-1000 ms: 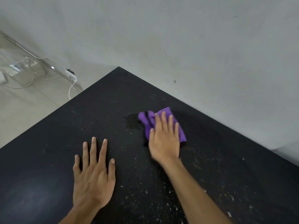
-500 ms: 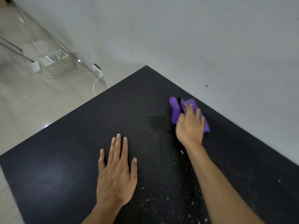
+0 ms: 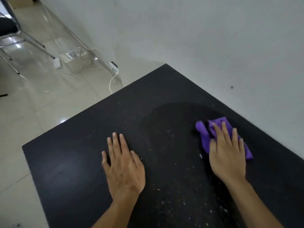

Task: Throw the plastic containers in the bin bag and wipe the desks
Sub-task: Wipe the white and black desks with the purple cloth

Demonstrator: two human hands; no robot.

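Note:
A black desk (image 3: 70,163) fills the lower part of the view, one corner pointing away towards the white wall. My right hand (image 3: 227,155) presses a crumpled purple cloth (image 3: 204,134) flat on the desk near the wall side, fingers straight. A darker wet smear (image 3: 166,122) curves across the desk to the left of the cloth. White crumbs (image 3: 166,199) speckle the surface between my arms. My left hand (image 3: 124,167) rests flat on the desk, fingers spread. No plastic containers or bin bag are in view.
A white wall (image 3: 213,38) runs along the desk's far right edge. On the tiled floor (image 3: 32,112) to the left lie a white power strip (image 3: 113,67) with cables and the metal legs of a chair (image 3: 9,38).
My right hand has dragged the purple cloth to the right along the wall side, spreading the dark spill into a wide wet smear. My left hand stays flat on the desk.

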